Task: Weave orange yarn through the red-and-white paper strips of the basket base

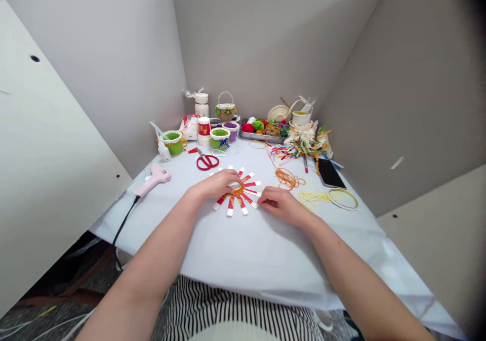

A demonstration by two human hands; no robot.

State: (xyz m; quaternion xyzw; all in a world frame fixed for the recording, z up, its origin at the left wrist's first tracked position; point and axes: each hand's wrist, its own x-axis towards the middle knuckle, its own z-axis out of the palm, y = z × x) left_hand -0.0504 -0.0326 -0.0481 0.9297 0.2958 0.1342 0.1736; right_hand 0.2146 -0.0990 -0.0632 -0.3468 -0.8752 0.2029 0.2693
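Note:
A paper cup cut into strips lies spread out like a sun on the white-covered table, its strips red with white ends. Orange yarn rings its round base. My left hand grips the cup at the base from the left, thumb and fingers bent over the ring. To the right, my right hand has its fingertips pinched together beside the white end of one strip; what is between them is too small to make out. A loose tangle of orange yarn rests beyond my right hand.
Red-handled scissors and a pink glue gun lie to the left. Small green baskets stand behind. A tray holds yarn balls. At right are a phone, yellow yarn and a hoop.

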